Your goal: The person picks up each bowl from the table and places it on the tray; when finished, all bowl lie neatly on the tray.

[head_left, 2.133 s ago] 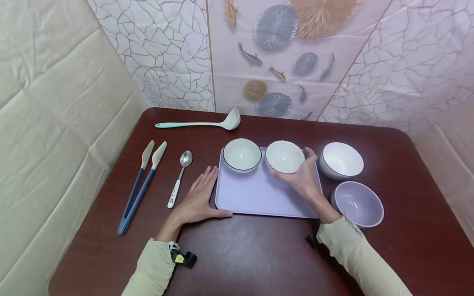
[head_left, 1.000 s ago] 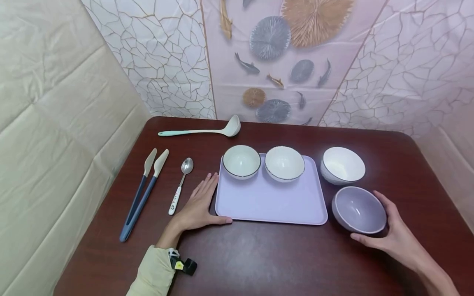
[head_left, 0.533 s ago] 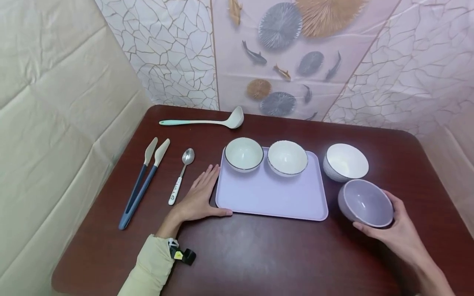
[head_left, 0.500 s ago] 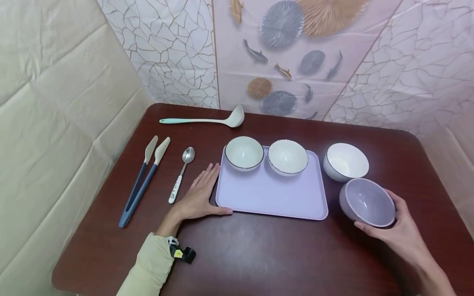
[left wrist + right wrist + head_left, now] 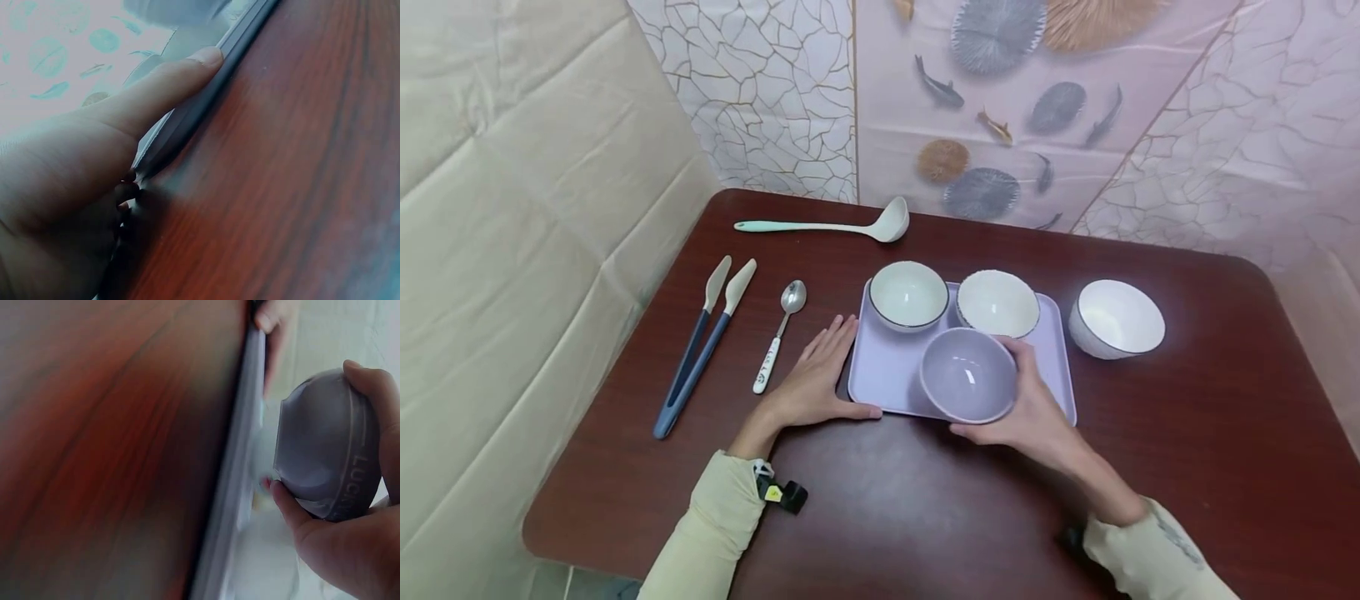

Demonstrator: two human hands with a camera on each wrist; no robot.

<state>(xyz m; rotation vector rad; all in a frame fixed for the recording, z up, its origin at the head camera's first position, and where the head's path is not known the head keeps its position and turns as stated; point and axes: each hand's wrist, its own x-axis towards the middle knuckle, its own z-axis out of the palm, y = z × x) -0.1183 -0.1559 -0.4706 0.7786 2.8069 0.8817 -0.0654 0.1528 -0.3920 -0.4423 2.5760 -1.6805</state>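
In the head view, my right hand [image 5: 1037, 421] grips a purple-grey bowl [image 5: 968, 375] by its side, thumb at the front and fingers behind. The bowl overlaps the front part of a lilac tray [image 5: 880, 375]. Seen from the right wrist, the bowl [image 5: 325, 444] has lettering near its rim, and a gap separates its base from the tray's surface. My left hand [image 5: 812, 379] lies at the tray's left front corner, fingers straight along the left side and thumb [image 5: 181, 75] against the front edge. Two bowls, one dark-rimmed [image 5: 908, 296] and one white [image 5: 997, 304], stand on the tray's back half.
A white bowl [image 5: 1117, 319] stands right of the tray. To the left lie a metal spoon [image 5: 778, 337] with a patterned handle and blue-handled tongs [image 5: 700, 354]. A ladle [image 5: 820, 227] lies along the back of the table [image 5: 895, 500], near the patterned wall covering.
My right hand let go of the white bowl on the tray, took hold of the purple-grey bowl at the right and carried it left over the tray. My left hand stayed at the tray's corner.
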